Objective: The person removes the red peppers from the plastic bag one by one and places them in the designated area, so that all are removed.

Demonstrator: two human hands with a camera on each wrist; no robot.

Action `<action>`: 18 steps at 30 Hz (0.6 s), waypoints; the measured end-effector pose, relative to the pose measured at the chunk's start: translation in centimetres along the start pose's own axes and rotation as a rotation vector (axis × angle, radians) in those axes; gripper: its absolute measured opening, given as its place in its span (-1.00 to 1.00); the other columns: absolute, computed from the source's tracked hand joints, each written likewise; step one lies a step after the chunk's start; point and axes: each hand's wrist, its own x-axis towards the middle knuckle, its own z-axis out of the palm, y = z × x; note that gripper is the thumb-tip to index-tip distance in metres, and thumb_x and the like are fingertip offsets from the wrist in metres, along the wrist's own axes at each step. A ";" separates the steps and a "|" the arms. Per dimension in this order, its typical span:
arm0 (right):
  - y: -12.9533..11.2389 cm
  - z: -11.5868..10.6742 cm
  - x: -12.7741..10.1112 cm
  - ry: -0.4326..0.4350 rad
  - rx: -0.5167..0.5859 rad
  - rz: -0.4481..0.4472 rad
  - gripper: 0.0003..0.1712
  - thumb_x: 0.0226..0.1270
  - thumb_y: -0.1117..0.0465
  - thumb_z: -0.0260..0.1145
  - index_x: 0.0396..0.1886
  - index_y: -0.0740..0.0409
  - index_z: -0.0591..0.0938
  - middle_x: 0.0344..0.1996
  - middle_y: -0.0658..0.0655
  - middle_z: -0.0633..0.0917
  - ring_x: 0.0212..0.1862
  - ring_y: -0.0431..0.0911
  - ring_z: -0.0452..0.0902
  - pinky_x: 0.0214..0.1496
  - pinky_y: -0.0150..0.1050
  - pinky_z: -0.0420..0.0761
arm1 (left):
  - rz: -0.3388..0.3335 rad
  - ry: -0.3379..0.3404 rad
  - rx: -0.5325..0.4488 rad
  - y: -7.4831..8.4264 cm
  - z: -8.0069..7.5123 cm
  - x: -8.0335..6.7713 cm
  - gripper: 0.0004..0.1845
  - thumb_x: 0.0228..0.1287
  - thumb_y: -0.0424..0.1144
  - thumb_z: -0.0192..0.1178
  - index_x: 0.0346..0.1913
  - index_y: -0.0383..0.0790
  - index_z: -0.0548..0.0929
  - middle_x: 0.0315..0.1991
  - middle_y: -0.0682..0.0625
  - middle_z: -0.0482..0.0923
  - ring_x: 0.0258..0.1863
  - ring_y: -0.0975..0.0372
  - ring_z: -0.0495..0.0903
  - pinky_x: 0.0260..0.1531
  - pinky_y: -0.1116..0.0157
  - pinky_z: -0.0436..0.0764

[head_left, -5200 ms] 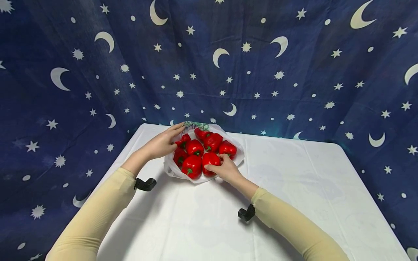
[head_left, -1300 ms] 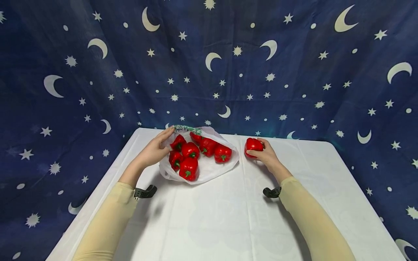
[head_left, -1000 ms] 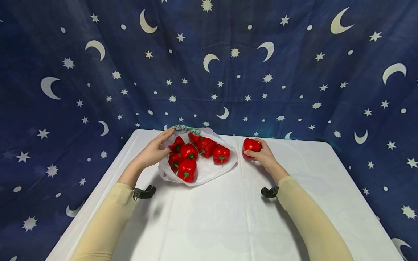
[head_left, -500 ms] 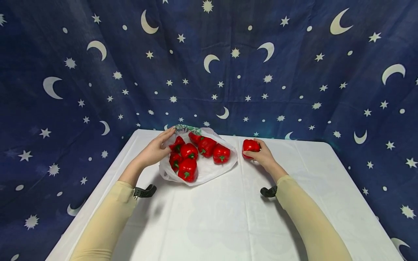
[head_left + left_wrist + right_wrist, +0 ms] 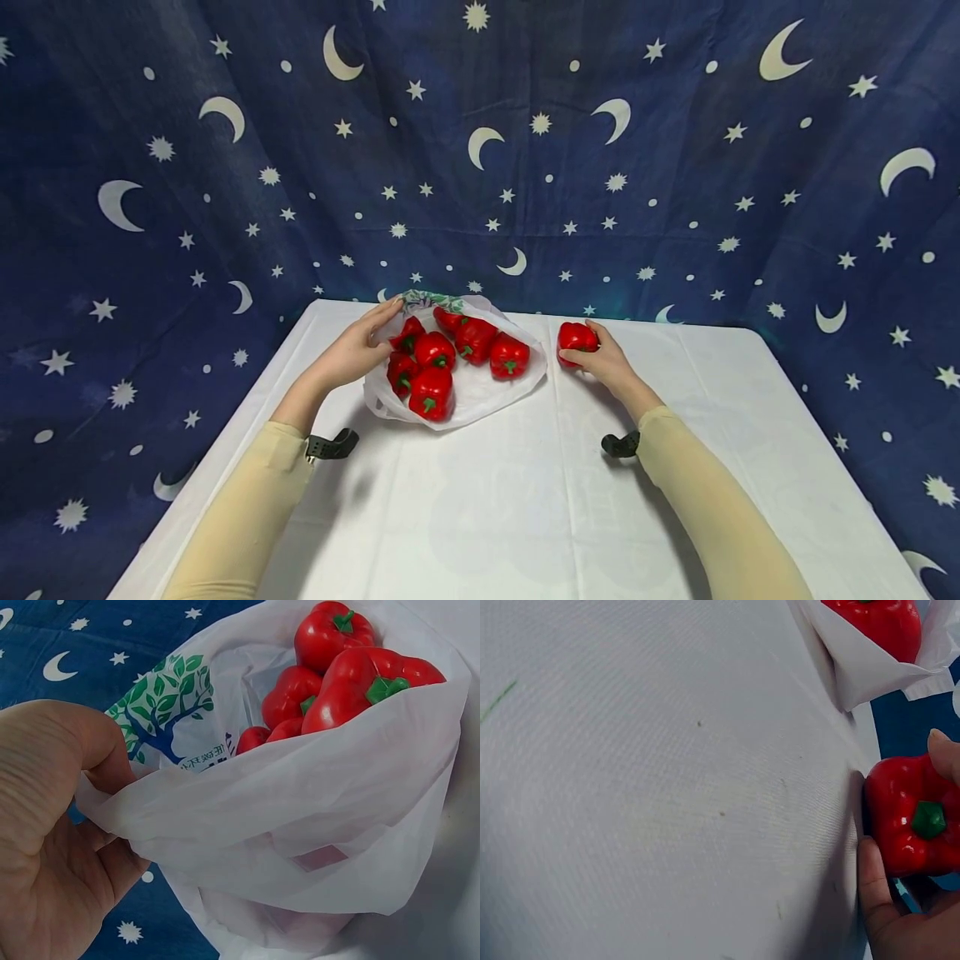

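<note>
A white plastic bag (image 5: 483, 393) with a green and blue tree print lies with its mouth wide. Several red bell peppers (image 5: 432, 390) with green stems sit in it. My left hand (image 5: 351, 352) pinches the bag's rim on the left side; in the left wrist view the bag's edge (image 5: 300, 799) runs between thumb and fingers. To the right of the bag, my right hand (image 5: 609, 360) grips a single red bell pepper (image 5: 574, 337) by its sides. In the right wrist view, that pepper (image 5: 900, 814) is at the table surface, its green stem facing the camera.
A white cloth covers the table (image 5: 480, 508). Behind it and along the sides hangs a dark blue curtain (image 5: 450, 150) with moons and stars. Each wrist wears a black strap mount, such as the left one (image 5: 333, 445).
My right hand has lifted one bell pepper out of the bag and brought it to the table on the right. My left hand stays at the rim. Little has moved in the last second.
</note>
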 end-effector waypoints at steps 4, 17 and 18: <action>-0.4 -0.7 -0.5 -0.012 -0.022 0.017 0.23 0.24 0.02 0.52 0.69 0.04 -0.07 0.57 0.32 0.12 0.50 0.28 0.10 0.33 0.18 0.43 | 0.008 -0.004 0.010 -0.1 -0.1 -0.1 -0.19 0.35 -0.50 0.05 0.64 -0.09 0.14 0.65 0.08 -0.07 0.61 0.11 -0.08 0.27 0.01 0.44; -3.1 -2.9 -3.7 0.180 -0.057 -0.189 0.07 0.38 -0.16 0.38 0.66 0.10 0.06 0.53 0.30 0.23 0.49 0.24 0.13 0.38 0.23 0.33 | 0.002 -0.018 0.024 0.1 -0.2 -0.2 -0.17 0.32 -0.54 0.06 0.64 -0.16 0.12 0.65 0.04 -0.08 0.60 0.09 -0.05 0.21 0.02 0.48; -3.5 -2.8 -3.9 0.181 -0.053 -0.206 0.04 0.38 -0.15 0.38 0.66 0.09 0.08 0.52 0.29 0.25 0.49 0.23 0.14 0.39 0.21 0.33 | 0.000 -0.017 0.023 0.0 -0.1 -0.2 -0.17 0.32 -0.54 0.06 0.64 -0.16 0.12 0.65 0.04 -0.08 0.60 0.09 -0.05 0.23 0.01 0.47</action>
